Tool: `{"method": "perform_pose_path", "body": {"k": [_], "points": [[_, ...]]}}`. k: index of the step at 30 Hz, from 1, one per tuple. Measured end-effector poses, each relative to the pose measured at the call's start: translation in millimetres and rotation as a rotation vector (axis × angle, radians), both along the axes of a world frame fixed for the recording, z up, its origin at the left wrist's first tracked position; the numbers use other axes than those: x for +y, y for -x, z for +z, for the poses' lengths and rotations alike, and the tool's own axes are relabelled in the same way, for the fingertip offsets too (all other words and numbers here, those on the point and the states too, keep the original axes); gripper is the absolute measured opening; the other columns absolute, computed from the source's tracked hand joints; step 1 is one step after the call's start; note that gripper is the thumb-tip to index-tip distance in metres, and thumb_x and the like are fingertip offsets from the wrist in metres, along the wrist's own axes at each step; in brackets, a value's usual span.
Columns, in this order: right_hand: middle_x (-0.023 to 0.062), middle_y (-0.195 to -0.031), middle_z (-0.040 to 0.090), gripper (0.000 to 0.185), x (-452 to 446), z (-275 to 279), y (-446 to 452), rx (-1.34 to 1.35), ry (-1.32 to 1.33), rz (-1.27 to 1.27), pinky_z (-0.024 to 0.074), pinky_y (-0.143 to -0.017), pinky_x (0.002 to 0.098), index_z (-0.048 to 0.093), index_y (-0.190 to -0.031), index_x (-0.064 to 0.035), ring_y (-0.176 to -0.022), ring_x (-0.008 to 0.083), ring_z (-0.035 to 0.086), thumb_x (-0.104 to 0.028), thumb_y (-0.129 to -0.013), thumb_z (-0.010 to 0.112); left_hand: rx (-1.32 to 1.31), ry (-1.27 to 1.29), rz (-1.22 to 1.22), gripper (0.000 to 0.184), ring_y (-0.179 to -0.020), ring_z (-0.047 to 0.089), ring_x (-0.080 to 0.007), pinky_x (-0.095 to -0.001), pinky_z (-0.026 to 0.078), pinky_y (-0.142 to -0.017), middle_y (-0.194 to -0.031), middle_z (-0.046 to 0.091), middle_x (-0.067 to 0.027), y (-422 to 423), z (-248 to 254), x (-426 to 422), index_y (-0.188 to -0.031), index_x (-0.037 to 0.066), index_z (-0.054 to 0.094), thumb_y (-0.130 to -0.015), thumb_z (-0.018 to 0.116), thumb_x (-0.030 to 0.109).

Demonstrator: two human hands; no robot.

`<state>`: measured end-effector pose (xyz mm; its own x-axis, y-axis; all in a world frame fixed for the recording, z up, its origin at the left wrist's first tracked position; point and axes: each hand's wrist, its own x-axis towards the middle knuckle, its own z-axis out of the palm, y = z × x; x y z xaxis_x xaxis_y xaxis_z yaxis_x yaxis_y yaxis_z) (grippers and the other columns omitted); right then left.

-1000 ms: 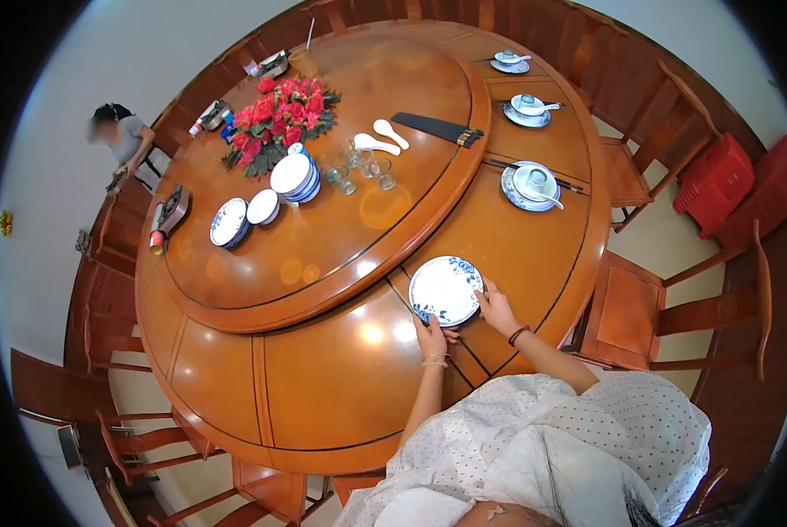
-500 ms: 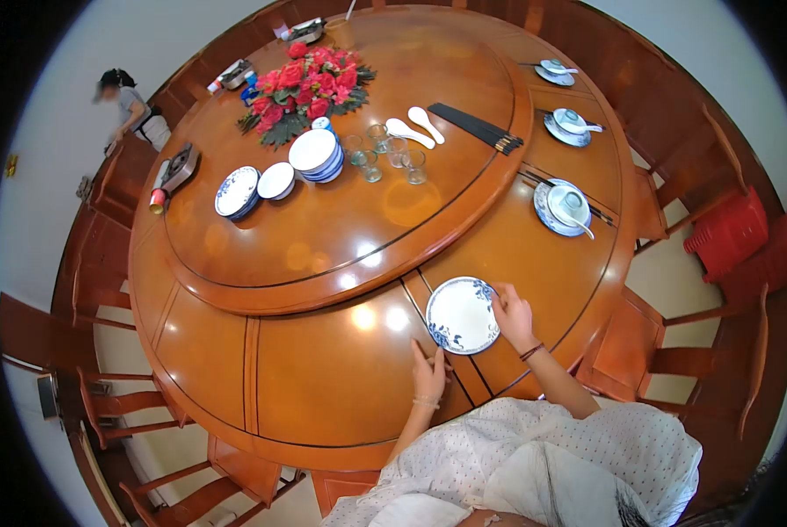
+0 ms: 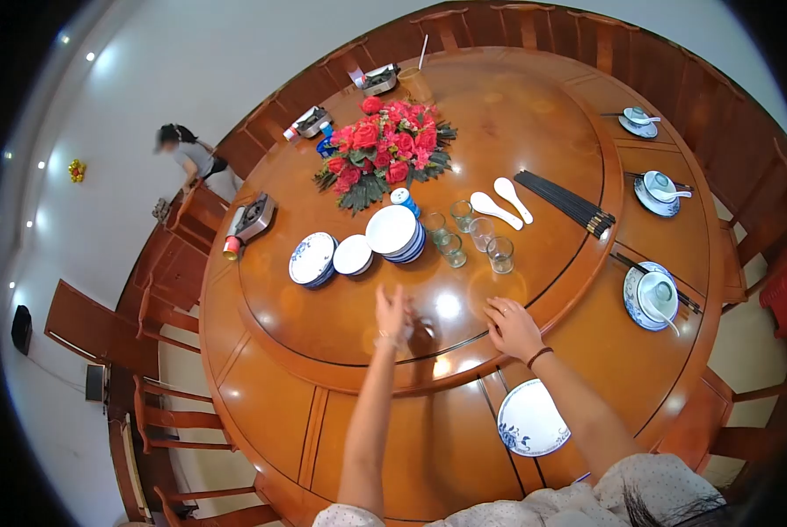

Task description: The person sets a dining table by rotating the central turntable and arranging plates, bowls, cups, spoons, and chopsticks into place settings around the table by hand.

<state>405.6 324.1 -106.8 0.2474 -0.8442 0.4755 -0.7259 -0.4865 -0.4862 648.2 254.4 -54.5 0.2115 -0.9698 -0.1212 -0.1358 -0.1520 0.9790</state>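
Note:
Both arms reach out over the turntable point(image 3: 358, 351), and neither hand holds anything. My left hand point(image 3: 392, 314) is nearest to a stack of white bowls point(image 3: 391, 230) and a smaller bowl point(image 3: 353, 256); its fingers are apart and slightly blurred. My right hand point(image 3: 513, 330), fingers loosely extended, hovers near the turntable's edge, below several glasses point(image 3: 500, 254). A white plate with blue flowers point(image 3: 532, 420) lies on the table's near rim, partly covered by my right forearm. Left of the bowls sits a stack of blue-patterned plates point(image 3: 311, 258).
Two white spoons point(image 3: 497, 211), black chopsticks point(image 3: 566, 204) and red flowers point(image 3: 384, 145) lie or stand on the turntable. Place settings point(image 3: 652, 296) line the right side. Portable stoves point(image 3: 254, 216) sit at left and back. A person point(image 3: 198, 162) stands beyond the table. Wooden chairs point(image 3: 178, 413) surround it.
My right hand has let go of the flowered plate, which stays on the table. Both hands have moved forward over the turntable, and the view has tilted up.

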Motion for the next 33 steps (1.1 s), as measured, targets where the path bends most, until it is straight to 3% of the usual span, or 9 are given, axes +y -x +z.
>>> {"method": "perform_pose_path", "body": {"k": [2, 4, 5, 8, 12, 20, 24, 27, 33], "points": [[0.0139, -0.112, 0.054, 0.029, 1.1, 1.6, 2.2, -0.006, -0.039, -0.006, 0.0368, -0.093, 0.0386, 0.058, -0.101, -0.0021, -0.108, 0.0282, 0.047, -0.013, -0.074, 0.053, 0.08, -0.104, 0.029, 0.071, -0.039, 0.047, -0.0139, -0.024, 0.034, -0.029, -0.065, 0.056, -0.0098, -8.4, 11.1, -51.5, -0.136, 0.008, 0.008, -0.087, 0.05, 0.038], [0.013, -0.112, 0.055, 0.028, 0.6, 1.6, 2.5, 0.008, -0.017, -0.013, 0.037, -0.093, 0.0382, 0.06, -0.099, -0.0022, -0.107, 0.0269, 0.049, -0.012, -0.073, 0.054, 0.109, -0.125, 0.005, 0.064, -0.039, 0.055, -0.0218, -0.0281, 0.037, -0.03, -0.067, 0.061, -0.0161, -20.1, 12.5, -93.8, -0.126, 0.0, 0.02, -0.087, 0.048, 0.042], [0.0127, -0.113, 0.055, 0.03, 0.9, 1.7, 3.1, 0.024, -0.013, -0.014, 0.0372, -0.093, 0.0375, 0.06, -0.1, -0.0023, -0.108, 0.026, 0.049, -0.011, -0.073, 0.054, 0.039, -0.127, 0.164, 0.054, -0.041, 0.057, -0.0242, -0.0301, 0.038, -0.03, -0.069, 0.062, -0.0197, -12.6, 14.2, -105.8, -0.116, -0.003, 0.028, -0.087, 0.048, 0.038], [0.0123, -0.113, 0.055, 0.03, -0.1, -0.5, 3.6, 0.017, 0.004, 0.001, 0.0381, -0.091, 0.0369, 0.06, -0.1, -0.0026, -0.108, 0.0256, 0.049, -0.01, -0.072, 0.053, -0.145, -0.233, 0.045, 0.037, -0.04, 0.056, -0.0181, -0.0238, 0.031, -0.029, -0.068, 0.063, -0.0188, -17.4, 18.4, -127.0, -0.108, -0.006, 0.04, -0.087, 0.046, 0.023], [0.012, -0.113, 0.055, 0.03, 0.5, -5.5, 4.6, 0.017, 0.023, 0.0, 0.0388, -0.089, 0.0364, 0.06, -0.1, -0.0028, -0.108, 0.025, 0.049, -0.009, -0.071, 0.053, -0.204, -0.222, 0.057, 0.023, -0.039, 0.055, -0.0155, -0.0241, 0.032, -0.028, -0.066, 0.063, -0.0176, -15.9, 21.4, -129.6, -0.1, -0.008, 0.045, -0.084, 0.036, 0.005], [0.0112, -0.114, 0.055, 0.032, 0.1, -7.9, 5.0, 0.033, 0.041, 0.006, 0.0384, -0.088, 0.0361, 0.059, -0.1, -0.002, -0.107, 0.0241, 0.048, -0.011, -0.07, 0.054, -0.098, -0.015, 0.159, 0.028, -0.038, 0.054, -0.0161, -0.0245, 0.036, -0.028, -0.064, 0.06, -0.0152, -9.8, 24.6, -111.9, -0.112, -0.003, 0.033, -0.084, 0.035, 0.003], [0.0106, -0.114, 0.054, 0.032, -0.1, -10.1, 5.9, 0.042, 0.057, 0.011, 0.0377, -0.089, 0.0362, 0.059, -0.1, -0.003, -0.108, 0.0246, 0.048, -0.012, -0.07, 0.055, 0.083, 0.277, 0.178, 0.025, -0.039, 0.048, -0.0104, -0.0209, 0.033, -0.031, -0.062, 0.059, -0.0106, 7.2, 20.4, -30.3, -0.111, 0.004, 0.038, -0.088, 0.042, 0.015], [0.011, -0.114, 0.055, 0.032, -1.4, -14.5, 4.0, 0.034, 0.043, -0.001, 0.0373, -0.09, 0.0374, 0.06, -0.098, -0.005, -0.109, 0.0251, 0.047, -0.014, -0.068, 0.055, 0.136, 0.171, 0.216, 0.037, -0.034, 0.046, -0.011, -0.0213, 0.031, -0.027, -0.069, 0.057, -0.0103, 40.0, 25.9, 80.5, -0.123, 0.007, 0.032, -0.089, 0.044, 0.015], [0.0083, -0.106, 0.06, 0.022, -2.3, -9.8, 8.4, -0.142, -0.055, 0.034, 0.0375, -0.089, 0.0368, 0.066, -0.086, -0.0078, -0.106, 0.0227, 0.051, -0.018, -0.068, 0.057, 0.152, -0.113, 0.181, 0.039, -0.035, 0.049, -0.0102, -0.0199, 0.036, -0.029, -0.067, 0.058, -0.0093, 107.6, 1.2, 263.0, -0.126, 0.003, 0.029, -0.091, 0.042, 0.014]]}}
